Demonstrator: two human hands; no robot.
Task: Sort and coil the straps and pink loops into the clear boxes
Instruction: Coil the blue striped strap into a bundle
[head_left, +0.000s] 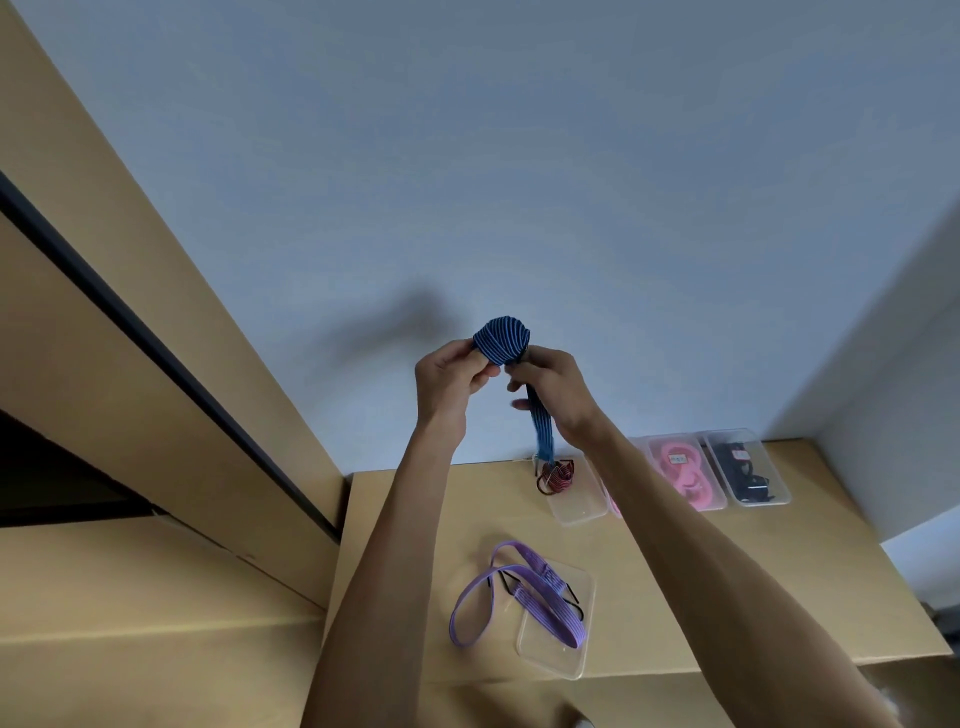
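L hand (451, 370) is pinching the wound blue-and-black striped elastic strap coil (502, 340) up in the air; R hand (551, 387), just beside it, is gripping the strap's loose tail, which is hanging straight down toward the clear plastic box holding a red-black coil (576, 493) at the tan table's (405, 519) far edge. Judging: more winding to go w/ R feeding upward.

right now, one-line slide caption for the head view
Both hands coil a blue strap above the clear boxes and a loose purple strap.
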